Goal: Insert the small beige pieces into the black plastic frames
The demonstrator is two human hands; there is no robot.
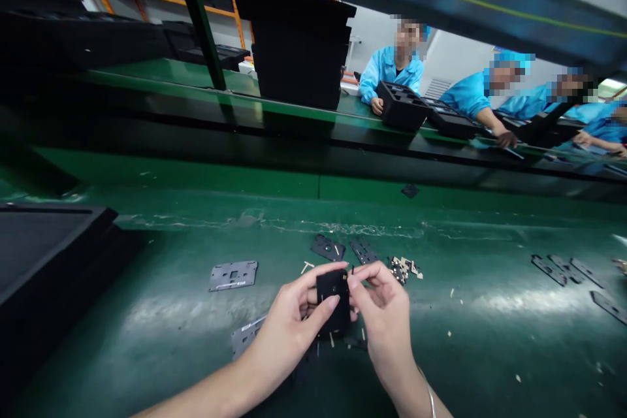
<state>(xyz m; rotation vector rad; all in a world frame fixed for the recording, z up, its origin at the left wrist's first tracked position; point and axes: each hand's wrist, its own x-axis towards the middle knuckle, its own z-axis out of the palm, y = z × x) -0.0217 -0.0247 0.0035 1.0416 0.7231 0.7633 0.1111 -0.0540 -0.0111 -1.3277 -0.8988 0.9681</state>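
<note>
In the head view, the left hand (289, 320) and the right hand (385, 313) met over a green workbench (171, 333), both pinched on a small black plastic part (334, 304) held upright between them just above the bench, the left thumb across its face, the right fingertips at its upper corner. A grey metal plate (233, 274) lay to the left, flat dark pieces (328, 247) just beyond the hands, and pale scraps (404, 268) beside them. Across the line sat co-workers in blue coats (392, 72).

green bench (196, 353), grey plate (233, 275), scraps (404, 268)
</note>
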